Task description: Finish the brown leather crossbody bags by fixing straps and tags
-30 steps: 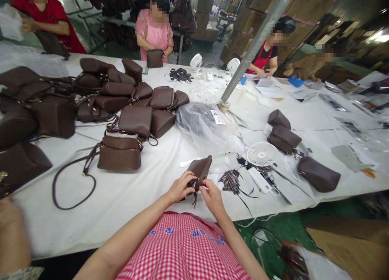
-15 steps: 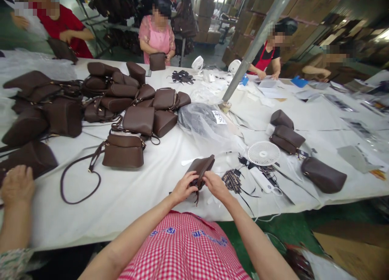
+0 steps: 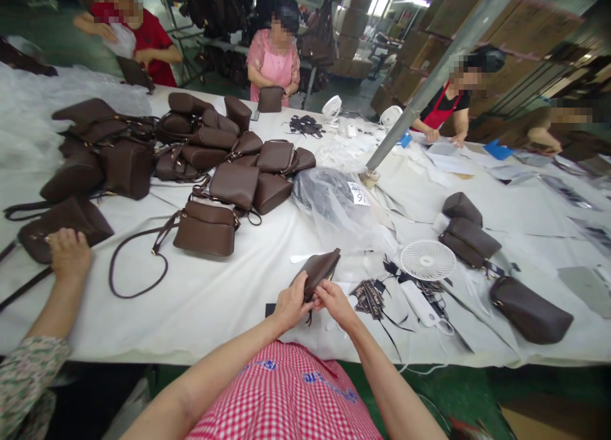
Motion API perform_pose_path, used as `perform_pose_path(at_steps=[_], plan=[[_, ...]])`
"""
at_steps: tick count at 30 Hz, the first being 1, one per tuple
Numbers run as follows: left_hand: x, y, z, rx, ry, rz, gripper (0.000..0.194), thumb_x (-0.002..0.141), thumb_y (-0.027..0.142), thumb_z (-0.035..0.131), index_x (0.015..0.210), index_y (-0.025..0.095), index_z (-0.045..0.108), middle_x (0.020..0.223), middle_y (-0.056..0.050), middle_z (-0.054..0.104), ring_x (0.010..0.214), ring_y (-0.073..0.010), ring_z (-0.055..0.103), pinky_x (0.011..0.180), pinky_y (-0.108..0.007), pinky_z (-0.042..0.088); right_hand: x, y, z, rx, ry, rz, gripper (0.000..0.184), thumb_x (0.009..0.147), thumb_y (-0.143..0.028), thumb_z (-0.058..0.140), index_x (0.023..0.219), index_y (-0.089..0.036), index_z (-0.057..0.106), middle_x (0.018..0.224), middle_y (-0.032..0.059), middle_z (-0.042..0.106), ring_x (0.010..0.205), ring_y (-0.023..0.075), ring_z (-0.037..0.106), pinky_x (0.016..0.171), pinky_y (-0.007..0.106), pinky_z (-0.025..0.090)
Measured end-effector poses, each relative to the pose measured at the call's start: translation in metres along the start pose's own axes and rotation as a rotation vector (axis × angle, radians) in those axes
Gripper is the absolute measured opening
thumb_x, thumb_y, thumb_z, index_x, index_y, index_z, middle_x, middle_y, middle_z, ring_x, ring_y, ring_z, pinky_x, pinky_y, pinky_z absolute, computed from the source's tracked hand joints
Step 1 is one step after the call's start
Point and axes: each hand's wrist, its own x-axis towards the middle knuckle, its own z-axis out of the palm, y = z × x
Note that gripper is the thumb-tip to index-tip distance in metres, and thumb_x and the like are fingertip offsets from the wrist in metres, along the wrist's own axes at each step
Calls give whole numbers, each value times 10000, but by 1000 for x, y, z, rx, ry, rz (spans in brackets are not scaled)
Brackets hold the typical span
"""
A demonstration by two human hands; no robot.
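A small brown pouch (image 3: 321, 270) stands on its edge near the front of the white table (image 3: 224, 300). My left hand (image 3: 291, 307) pinches its near end from the left. My right hand (image 3: 335, 302) pinches the same end from the right, fingers closed on it. A short dark tassel or cord hangs below the pouch between my hands. Black hang tags (image 3: 367, 297) lie just right of my right hand.
A heap of brown handbags (image 3: 224, 160) covers the left and middle. A small white fan (image 3: 428, 260) and three brown pouches (image 3: 529, 309) lie to the right. A co-worker's hand (image 3: 69, 254) rests on a bag at the left. A grey pole (image 3: 429, 77) rises from the table. Other people work at the far side.
The view has swung left and down, so everything shifted right. The co-worker's hand at the left moved up onto a bag. My hands kept their grip on the pouch.
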Motion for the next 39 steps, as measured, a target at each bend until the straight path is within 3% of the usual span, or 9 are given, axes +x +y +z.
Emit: perform_pose_path(at_steps=[7, 10, 14, 18, 21, 24, 31, 39], plan=[[-5, -3, -2, 25, -30, -49, 651, 771, 91, 548, 1371, 178, 313, 1340, -164, 522, 1143, -276, 582, 956, -463, 475, -7, -1, 17, -5, -29, -26, 165, 776, -343, 498, 739, -190, 549, 589, -29, 583, 473, 114, 545, 457, 229, 461], [-2, 0, -13, -48, -37, -35, 582, 771, 140, 589, 1313, 194, 385, 1283, -130, 551, 1122, -257, 580, 950, -428, 476, -7, 0, 16, -11, -13, -33, 170, 773, -332, 496, 755, -185, 579, 608, -18, 601, 512, 126, 565, 475, 229, 461], [-3, 10, -33, -166, -56, 95, 599, 735, 292, 712, 1274, 205, 467, 1344, -125, 474, 1172, -257, 517, 984, -394, 444, -11, 2, 10, -19, 4, -39, 201, 759, -348, 517, 731, -176, 618, 600, -7, 611, 545, 142, 570, 484, 235, 461], [-4, 19, -45, -307, 23, 45, 262, 815, 253, 619, 1071, 196, 614, 1145, -72, 534, 814, -142, 570, 783, -291, 485, -13, 1, 11, -25, 56, -68, 213, 760, -367, 543, 778, -187, 656, 661, -9, 617, 596, 145, 562, 552, 251, 489], [-2, 18, -47, -405, 92, -13, 72, 825, 186, 562, 839, 163, 628, 899, -34, 528, 777, -137, 537, 729, -262, 457, -13, 2, 12, -38, 110, -88, 189, 746, -367, 581, 748, -193, 655, 698, -2, 604, 638, 152, 553, 597, 262, 500], [-1, 11, -47, -405, 51, 12, 67, 811, 148, 544, 759, 162, 583, 812, -19, 505, 788, -148, 518, 733, -268, 438, -13, 6, 11, -44, 154, -94, 187, 759, -375, 586, 722, -198, 636, 704, 8, 604, 658, 161, 557, 650, 285, 515], [-8, 9, -47, -280, 45, 112, 122, 868, 136, 445, 775, 176, 514, 809, -28, 483, 803, -165, 483, 760, -297, 422, -13, 10, 13, 12, 167, -69, 273, 772, -473, 588, 759, -203, 624, 683, 19, 630, 643, 176, 591, 640, 317, 548], [-5, 20, -50, -293, -21, 56, 69, 783, 116, 569, 747, 166, 601, 841, -21, 511, 769, -138, 511, 710, -254, 441, -12, 9, 10, 45, 149, -64, 280, 741, -480, 613, 707, -203, 595, 623, -4, 606, 582, 159, 570, 626, 315, 540]])
